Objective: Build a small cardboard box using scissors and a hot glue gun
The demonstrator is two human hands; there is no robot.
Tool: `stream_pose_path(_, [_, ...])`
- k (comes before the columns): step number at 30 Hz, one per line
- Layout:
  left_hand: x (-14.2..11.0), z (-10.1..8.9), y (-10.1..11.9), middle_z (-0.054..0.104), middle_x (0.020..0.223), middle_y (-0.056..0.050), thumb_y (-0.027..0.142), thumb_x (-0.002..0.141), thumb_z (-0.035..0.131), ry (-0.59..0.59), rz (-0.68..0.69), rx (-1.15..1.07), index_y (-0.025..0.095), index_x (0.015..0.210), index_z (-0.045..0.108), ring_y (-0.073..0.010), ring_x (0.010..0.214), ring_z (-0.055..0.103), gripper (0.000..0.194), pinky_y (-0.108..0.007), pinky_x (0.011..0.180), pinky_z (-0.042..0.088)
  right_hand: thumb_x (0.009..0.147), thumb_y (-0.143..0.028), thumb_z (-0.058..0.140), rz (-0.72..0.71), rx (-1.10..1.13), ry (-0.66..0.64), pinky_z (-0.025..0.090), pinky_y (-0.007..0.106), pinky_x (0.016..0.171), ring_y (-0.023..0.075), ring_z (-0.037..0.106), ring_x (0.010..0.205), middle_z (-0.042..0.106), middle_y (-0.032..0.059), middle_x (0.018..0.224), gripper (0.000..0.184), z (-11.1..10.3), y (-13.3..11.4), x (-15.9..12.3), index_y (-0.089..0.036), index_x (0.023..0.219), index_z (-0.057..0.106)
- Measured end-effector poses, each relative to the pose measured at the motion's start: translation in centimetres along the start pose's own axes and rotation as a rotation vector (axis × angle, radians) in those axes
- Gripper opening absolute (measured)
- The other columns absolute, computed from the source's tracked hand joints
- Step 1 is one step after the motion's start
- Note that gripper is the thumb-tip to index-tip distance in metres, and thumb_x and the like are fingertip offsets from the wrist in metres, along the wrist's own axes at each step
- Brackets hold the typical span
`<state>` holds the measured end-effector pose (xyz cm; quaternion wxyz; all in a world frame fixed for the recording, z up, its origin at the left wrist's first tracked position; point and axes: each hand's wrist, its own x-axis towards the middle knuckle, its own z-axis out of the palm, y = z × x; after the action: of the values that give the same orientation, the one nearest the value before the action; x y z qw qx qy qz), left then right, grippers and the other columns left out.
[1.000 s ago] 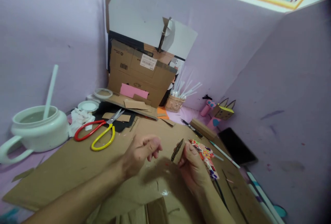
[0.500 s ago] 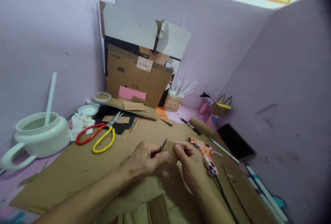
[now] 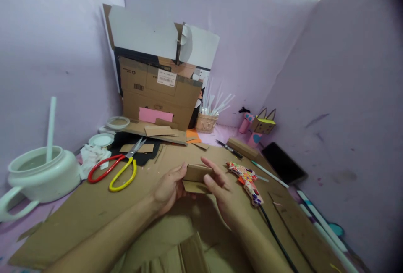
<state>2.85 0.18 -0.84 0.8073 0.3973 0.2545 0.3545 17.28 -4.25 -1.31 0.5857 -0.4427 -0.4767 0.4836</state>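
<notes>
Above the middle of the cardboard sheet (image 3: 94, 218), a small brown cardboard piece (image 3: 197, 174) is held between my two hands. It shows two flat faces, one above the other, like a folded strip; whether it is one piece or two I cannot tell. My left hand (image 3: 170, 189) grips its left end, thumb on top and fingers beneath. Around its right end is my right hand (image 3: 222, 193), the thumb against the near side and the index finger along the far top edge. A flower-patterned glue gun (image 3: 247, 178) lies right of my right hand, its black cord running toward me.
Scissors (image 3: 122, 164) with red and yellow handles lie on the left, beside a white pot (image 3: 44, 176). An opened cardboard box (image 3: 157, 92) stands at the back by a basket (image 3: 207, 122) of white sticks. A dark phone (image 3: 283, 163) and a pen (image 3: 229, 149) lie right.
My left hand, apart from the piece a second ago, has come in to grip its left end. The cardboard piece is turned and now shows two faces. The view has shifted slightly.
</notes>
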Motion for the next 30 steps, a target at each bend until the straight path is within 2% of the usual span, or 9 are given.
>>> stream_pose_path(4, [0.1, -0.1, -0.1, 0.069, 0.084, -0.011, 0.045, 0.089, 0.041, 0.06, 0.046, 0.011, 0.011, 0.113, 0.058, -0.0209, 0.072, 0.064, 0.045, -0.028, 0.056, 0.048, 0.065, -0.011, 0.068, -0.062, -0.135, -0.094, 0.048, 0.034, 0.086, 0.0219, 0.054, 0.109, 0.051, 0.0059, 0.129, 0.092, 0.7, 0.1, -0.4, -0.033, 0.142, 0.022])
stream_pose_path(9, [-0.4, 0.0, -0.3, 0.066, 0.088, -0.008, 0.054, 0.081, 0.052, -0.048, 0.033, 0.195, 0.014, 0.118, 0.054, -0.017, 0.067, 0.06, 0.055, -0.026, 0.058, 0.046, 0.067, -0.008, 0.061, -0.146, -0.3, -0.03, 0.046, 0.035, 0.088, 0.021, 0.054, 0.109, 0.042, 0.0097, 0.136, 0.102, 0.4, 1.1, -0.2, -0.029, 0.145, -0.002])
stream_pose_path(11, [-0.6, 0.1, -0.3, 0.064, 0.088, -0.006, 0.049, 0.073, 0.064, -0.127, -0.007, 0.321, 0.017, 0.121, 0.051, -0.0145, 0.064, 0.058, 0.059, -0.023, 0.053, 0.044, 0.066, -0.004, 0.056, -0.217, -0.369, 0.034, 0.045, 0.036, 0.088, 0.0209, 0.055, 0.105, 0.045, 0.0095, 0.133, 0.098, 0.0, 1.3, -0.1, -0.028, 0.145, 0.004])
stream_pose_path(16, [-0.4, 0.1, -0.4, 0.064, 0.08, -0.002, 0.026, 0.063, 0.069, -0.207, 0.072, 0.54, 0.014, 0.112, 0.057, -0.0162, 0.069, 0.058, 0.051, -0.027, 0.065, 0.047, 0.065, -0.001, 0.049, -0.293, -0.473, 0.073, 0.042, 0.035, 0.09, 0.0219, 0.056, 0.1, 0.062, 0.0029, 0.11, 0.058, -0.8, 0.7, 0.4, -0.027, 0.116, 0.056])
stream_pose_path(19, [-0.2, -0.4, -0.1, 0.068, 0.086, -0.003, 0.018, 0.07, 0.057, -0.079, 0.228, 0.732, 0.015, 0.104, 0.063, -0.0201, 0.081, 0.061, 0.035, -0.03, 0.075, 0.047, 0.061, 0.0, 0.05, -0.295, -0.472, 0.092, 0.043, 0.036, 0.089, 0.0227, 0.057, 0.1, 0.064, 0.0016, 0.105, 0.055, -0.9, 0.2, 0.5, -0.027, 0.107, 0.062])
stream_pose_path(22, [-0.4, -1.1, 0.8, 0.071, 0.093, -0.004, 0.015, 0.075, 0.047, 0.194, 0.424, 0.992, 0.019, 0.097, 0.069, -0.0227, 0.09, 0.062, 0.032, -0.034, 0.083, 0.047, 0.059, 0.001, 0.055, -0.327, -0.444, 0.005, 0.041, 0.036, 0.094, 0.0238, 0.054, 0.107, 0.064, 0.0017, 0.109, 0.056, -0.7, -0.3, 0.4, -0.029, 0.106, 0.065])
stream_pose_path(26, [-0.9, -2.0, 2.6, 0.072, 0.097, -0.002, 0.01, 0.073, 0.046, 0.453, 0.638, 1.126, 0.022, 0.097, 0.069, -0.0208, 0.092, 0.064, 0.036, -0.033, 0.087, 0.047, 0.063, -0.015, 0.067, -0.185, -0.348, -0.004, 0.05, 0.034, 0.077, 0.0237, 0.058, 0.101, 0.054, 0.0074, 0.127, 0.071, -0.6, -1.3, 0.0, -0.028, 0.129, 0.047])
stream_pose_path(28, [-0.8, -2.5, 3.4, 0.07, 0.1, -0.002, 0.01, 0.075, 0.046, 0.499, 0.76, 1.054, 0.02, 0.098, 0.068, -0.0194, 0.093, 0.063, 0.034, -0.03, 0.084, 0.049, 0.066, -0.029, 0.069, -0.035, -0.488, 0.008, 0.05, 0.029, 0.061, 0.0216, 0.062, 0.082, 0.065, 0.0093, 0.106, 0.041, -1.1, -2.1, -0.6, -0.021, 0.106, 0.064])
stream_pose_path(30, [-0.6, -2.9, 4.0, 0.07, 0.097, -0.005, 0.01, 0.076, 0.046, 0.522, 0.813, 0.954, 0.016, 0.098, 0.068, -0.0195, 0.089, 0.064, 0.031, -0.029, 0.078, 0.051, 0.065, -0.038, 0.07, 0.16, -0.686, -0.319, 0.043, 0.023, 0.048, 0.0163, 0.057, 0.057, 0.067, 0.004, 0.063, 0.021, -1.8, -2.9, -1.4, -0.018, 0.068, 0.07])
